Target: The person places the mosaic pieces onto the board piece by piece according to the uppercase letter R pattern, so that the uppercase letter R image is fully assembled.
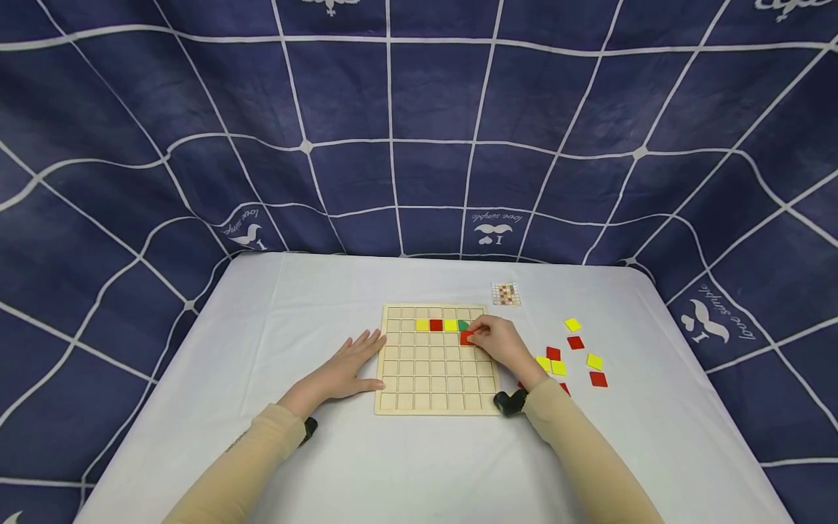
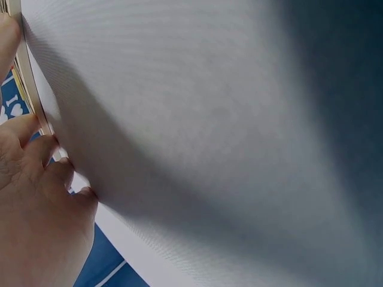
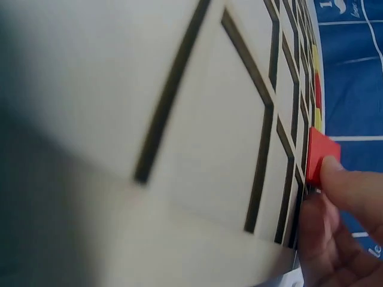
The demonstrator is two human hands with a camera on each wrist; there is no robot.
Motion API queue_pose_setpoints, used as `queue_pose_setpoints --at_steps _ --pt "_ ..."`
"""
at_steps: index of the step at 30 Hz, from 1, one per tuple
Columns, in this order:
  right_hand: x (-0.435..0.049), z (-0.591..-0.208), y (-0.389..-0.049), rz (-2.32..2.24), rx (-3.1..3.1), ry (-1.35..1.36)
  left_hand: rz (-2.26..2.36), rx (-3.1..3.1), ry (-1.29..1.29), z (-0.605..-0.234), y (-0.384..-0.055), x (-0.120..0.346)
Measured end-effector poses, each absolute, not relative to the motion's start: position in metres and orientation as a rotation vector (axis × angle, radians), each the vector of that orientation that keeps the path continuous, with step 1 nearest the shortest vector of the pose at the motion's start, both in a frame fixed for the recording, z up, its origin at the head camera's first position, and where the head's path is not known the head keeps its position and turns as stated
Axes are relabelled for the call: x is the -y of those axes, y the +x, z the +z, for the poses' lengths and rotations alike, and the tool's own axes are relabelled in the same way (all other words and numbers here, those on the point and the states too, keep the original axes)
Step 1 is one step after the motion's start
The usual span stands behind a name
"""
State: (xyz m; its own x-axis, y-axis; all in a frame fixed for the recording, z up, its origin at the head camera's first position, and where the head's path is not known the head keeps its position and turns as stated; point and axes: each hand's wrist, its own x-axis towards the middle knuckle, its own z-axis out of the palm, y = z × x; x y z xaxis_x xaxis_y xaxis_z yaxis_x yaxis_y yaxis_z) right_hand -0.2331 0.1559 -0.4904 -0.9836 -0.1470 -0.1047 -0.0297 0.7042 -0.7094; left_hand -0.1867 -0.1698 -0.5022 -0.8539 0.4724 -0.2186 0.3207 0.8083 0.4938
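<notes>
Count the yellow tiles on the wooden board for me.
2: one yellow tile at the row's left end, another yellow tile between a red tile and the green tile. The right hand covers part of the board, so others may be hidden.

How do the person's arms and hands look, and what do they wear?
The left sleeve and the right sleeve are beige and long; the left bears a dark marking, too small to read. A black device shows beside the left sleeve, another black device beside the right one. The left hand and right hand are bare.
</notes>
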Motion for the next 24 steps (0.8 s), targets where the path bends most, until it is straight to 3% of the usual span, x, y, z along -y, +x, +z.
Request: queue_pose_setpoints --at_steps 11,24 --pt "-0.16 -0.489 -0.234 -1.121 -2.737 -0.059 0.652 -2.656 0.596 -0.503 -0.186 0.17" --pt "-0.221 -0.467 -0.222 -1.076 -2.67 -0.037 0.65 -2.653 0.606 -0.504 -0.187 0.173"
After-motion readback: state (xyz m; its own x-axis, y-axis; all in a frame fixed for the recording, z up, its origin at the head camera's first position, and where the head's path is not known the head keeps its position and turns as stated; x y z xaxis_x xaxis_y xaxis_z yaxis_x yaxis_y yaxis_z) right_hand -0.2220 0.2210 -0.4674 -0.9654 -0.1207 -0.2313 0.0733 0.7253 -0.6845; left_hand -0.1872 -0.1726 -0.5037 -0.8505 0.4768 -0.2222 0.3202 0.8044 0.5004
